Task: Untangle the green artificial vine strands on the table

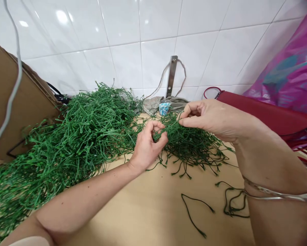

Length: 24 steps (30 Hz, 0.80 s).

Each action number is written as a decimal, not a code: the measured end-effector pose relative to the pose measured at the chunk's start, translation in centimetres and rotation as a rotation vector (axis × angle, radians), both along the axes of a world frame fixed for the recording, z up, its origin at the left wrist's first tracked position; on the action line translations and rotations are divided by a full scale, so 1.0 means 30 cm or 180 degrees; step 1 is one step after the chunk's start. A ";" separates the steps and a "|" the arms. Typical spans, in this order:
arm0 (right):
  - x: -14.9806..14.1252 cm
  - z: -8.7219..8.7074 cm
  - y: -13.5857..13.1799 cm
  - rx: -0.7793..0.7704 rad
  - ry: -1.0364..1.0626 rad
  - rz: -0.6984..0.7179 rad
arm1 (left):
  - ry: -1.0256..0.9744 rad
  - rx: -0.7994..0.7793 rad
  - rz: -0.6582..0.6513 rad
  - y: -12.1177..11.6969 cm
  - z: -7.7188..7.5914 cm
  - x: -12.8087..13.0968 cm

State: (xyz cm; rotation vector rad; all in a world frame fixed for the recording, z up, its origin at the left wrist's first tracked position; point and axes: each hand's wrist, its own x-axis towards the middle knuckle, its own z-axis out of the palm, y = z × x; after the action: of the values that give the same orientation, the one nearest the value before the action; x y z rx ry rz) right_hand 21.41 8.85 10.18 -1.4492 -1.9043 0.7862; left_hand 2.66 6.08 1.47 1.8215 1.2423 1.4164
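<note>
Bare forearms (92,198) come in low from either side, nearest of all. Behind everything stands a white tiled wall (158,30), with a pale worktop (138,208) before it. Green strands heap into a big pile (86,136) over the worktop's left, against a cardboard box (7,102). At far right a pink bag (289,65) rises behind a red bag (266,114). Between the hands and the red bag's side lies a small pile (194,147) of darker strands. The right hand (212,118) has its grip closed, thumb and forefinger pinching strands at the small pile's top. The left hand (149,143) curls at that pile's left edge; whether its grip holds anything, I cannot tell. A few loose strands (191,218) lie nearer the camera. Smallest, a cup (164,107) with blue-and-white contents stands beyond the hands, beside grey cloth (152,104).
</note>
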 end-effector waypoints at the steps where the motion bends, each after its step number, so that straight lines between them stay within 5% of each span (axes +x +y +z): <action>1: -0.001 0.001 0.001 -0.0039 -0.0010 -0.0003 | 0.0050 0.0005 0.0031 0.003 0.000 -0.001; 9: -0.019 -0.021 0.013 -0.0543 0.0850 0.0409 | 0.0329 0.0135 0.0156 0.001 -0.001 -0.006; 15: 0.015 -0.010 -0.005 -0.0741 0.0106 0.0593 | 0.0379 0.0170 0.0103 0.013 0.002 -0.018; 19: 0.027 -0.014 0.004 -0.0461 -0.0481 0.0415 | 0.0543 0.0294 -0.0170 0.011 0.000 -0.024; 24: -0.001 -0.050 0.034 0.0513 -0.0745 -0.0052 | 0.0425 0.0150 -0.0402 0.006 0.009 -0.016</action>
State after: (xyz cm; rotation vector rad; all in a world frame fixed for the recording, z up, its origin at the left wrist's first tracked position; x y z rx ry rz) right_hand 21.39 9.88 8.68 -1.5073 -2.0726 0.4592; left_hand 2.19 6.25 1.75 2.0177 1.1439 1.2833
